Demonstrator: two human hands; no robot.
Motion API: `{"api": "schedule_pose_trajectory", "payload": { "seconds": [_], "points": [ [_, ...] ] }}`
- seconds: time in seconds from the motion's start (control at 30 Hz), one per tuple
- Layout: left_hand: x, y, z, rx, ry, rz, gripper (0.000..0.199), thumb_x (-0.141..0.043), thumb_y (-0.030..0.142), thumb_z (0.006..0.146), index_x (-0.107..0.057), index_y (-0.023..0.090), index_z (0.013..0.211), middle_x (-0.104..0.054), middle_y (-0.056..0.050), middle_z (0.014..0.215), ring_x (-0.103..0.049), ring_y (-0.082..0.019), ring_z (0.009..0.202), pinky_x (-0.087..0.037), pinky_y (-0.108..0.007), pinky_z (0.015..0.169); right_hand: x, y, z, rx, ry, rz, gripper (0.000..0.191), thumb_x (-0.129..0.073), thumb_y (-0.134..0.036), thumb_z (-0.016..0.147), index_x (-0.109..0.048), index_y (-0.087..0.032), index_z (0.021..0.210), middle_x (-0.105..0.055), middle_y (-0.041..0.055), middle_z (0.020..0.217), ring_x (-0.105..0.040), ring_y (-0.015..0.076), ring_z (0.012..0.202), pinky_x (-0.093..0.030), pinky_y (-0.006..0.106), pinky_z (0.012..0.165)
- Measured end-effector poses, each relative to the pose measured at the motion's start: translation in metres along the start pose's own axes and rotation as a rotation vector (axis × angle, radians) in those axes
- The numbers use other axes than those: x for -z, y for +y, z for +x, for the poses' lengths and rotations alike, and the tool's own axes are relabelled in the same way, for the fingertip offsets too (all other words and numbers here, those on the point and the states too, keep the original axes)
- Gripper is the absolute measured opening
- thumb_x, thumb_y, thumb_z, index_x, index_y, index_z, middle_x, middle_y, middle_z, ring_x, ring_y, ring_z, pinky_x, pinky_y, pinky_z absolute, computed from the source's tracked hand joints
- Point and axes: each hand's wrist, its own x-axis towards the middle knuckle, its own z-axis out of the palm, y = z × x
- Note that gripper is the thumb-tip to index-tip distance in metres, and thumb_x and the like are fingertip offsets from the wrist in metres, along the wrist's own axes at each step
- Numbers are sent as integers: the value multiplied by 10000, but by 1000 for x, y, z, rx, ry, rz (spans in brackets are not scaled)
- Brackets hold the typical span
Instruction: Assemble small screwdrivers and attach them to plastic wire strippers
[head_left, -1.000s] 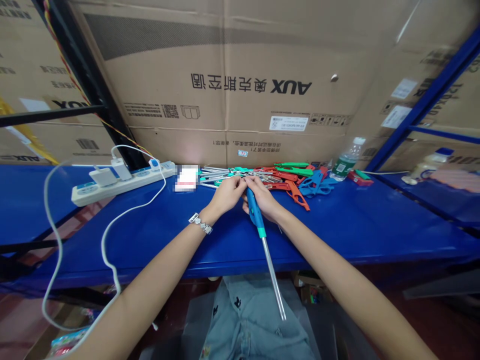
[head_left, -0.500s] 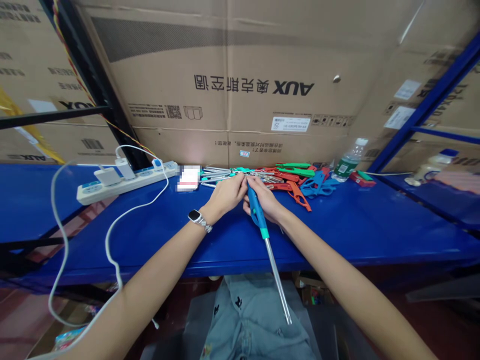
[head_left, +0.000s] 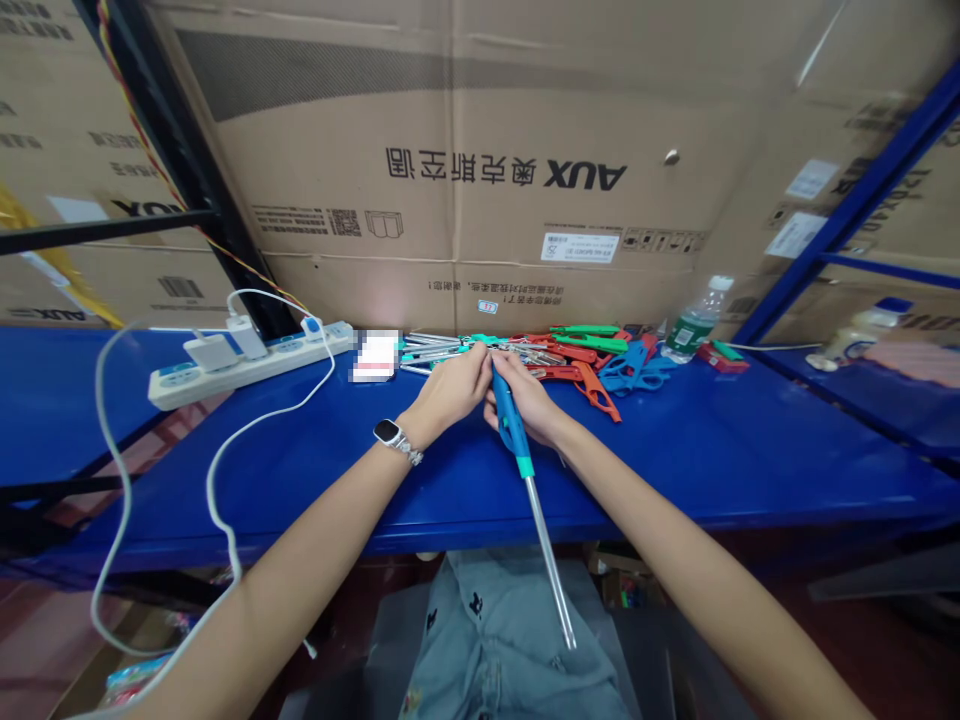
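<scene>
A blue long-necked lighter (head_left: 510, 420) with a green collar and a metal tube hangs over the blue table's front edge, its tube pointing down toward my lap. My right hand (head_left: 525, 395) is closed round its handle end. My left hand (head_left: 457, 385) meets it there with fingers pinched together; whatever lies between those fingertips is hidden. Behind both hands is a pile of similar lighters: red ones (head_left: 596, 390), blue ones (head_left: 637, 370) and green ones (head_left: 592, 332), with metal tubes toward the left.
On the blue table (head_left: 300, 470), a white power strip (head_left: 255, 365) with plugs and a loose cable lies left. A blurred white object (head_left: 376, 356) is beside the pile. A bottle (head_left: 694, 325) and small red box (head_left: 721, 358) stand right. Cardboard (head_left: 480, 100) rises behind.
The lighter's tube tip has swung slightly to the left. Both hands keep nearly the same place and hold, and the view has shifted a little.
</scene>
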Motion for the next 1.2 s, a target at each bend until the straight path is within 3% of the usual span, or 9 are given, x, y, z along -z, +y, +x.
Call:
{"api": "schedule_pose_trajectory", "payload": {
  "seconds": [0.13,0.33,0.43,0.57,0.7,0.8,0.9,1.0,1.2],
  "points": [
    [2,-11,3,31,60,-99,273,-327,335,1071,-448,236,847,-582,-33,737,-563,-217,662,-352,-315,640,5,0,2,46,0,-25,416,-586,-628,944,-394,-297,1109,-500,-148,531,-502,139,331,-435,240,344],
    [10,-41,2,-29,-119,-102,226,-521,309,976,-494,228,767,-567,-5,678,-524,-189,622,-353,-298,621,15,-2,4,63,110,-59,473,-642,-632,897,-389,-293,1109,-504,-152,563,-508,129,334,-403,229,348],
    [11,-46,1,-9,-137,2,118,-583,231,915,-590,214,798,-621,-22,719,-564,-196,653,-380,-300,633,17,-1,6,71,170,-72,498,-668,-653,865,-402,-296,1088,-504,-140,590,-519,131,359,-387,231,359],
    [15,-41,-1,36,-127,87,127,-596,240,925,-690,195,998,-674,-48,793,-631,-231,728,-440,-325,683,22,2,13,89,320,-47,437,-636,-642,888,-420,-286,1021,-507,-105,608,-522,135,434,-410,246,415],
    [19,-28,-6,-126,-69,-6,417,-748,307,850,-651,205,1243,-703,-71,1031,-672,-252,915,-501,-361,810,35,4,23,149,523,27,420,-591,-658,897,-410,-287,977,-476,-87,606,-487,145,476,-399,256,445],
    [18,-12,-8,-270,-64,-146,586,-849,433,771,-647,229,1282,-699,-64,1072,-665,-239,938,-520,-367,840,46,2,27,234,674,60,432,-550,-686,890,-391,-292,970,-470,-73,647,-508,159,511,-415,271,464],
    [12,2,-9,-274,0,-364,445,-810,464,822,-710,226,1186,-716,-44,955,-655,-193,837,-524,-322,761,50,-1,25,260,786,107,403,-527,-663,900,-374,-296,967,-500,-55,702,-565,170,570,-454,279,485],
    [5,8,-8,-187,135,-554,271,-709,453,910,-749,214,1029,-719,-53,903,-647,-169,781,-493,-272,633,46,-4,21,230,752,139,377,-565,-618,894,-380,-296,962,-537,-47,712,-579,172,571,-440,271,448],
    [4,10,-3,68,391,-784,381,-633,542,941,-697,191,1072,-646,-17,805,-477,-83,503,-392,-239,444,38,-3,12,212,558,-29,291,-650,-513,885,-503,-263,853,-427,-83,498,-398,125,380,-375,255,366]
  ]
}}
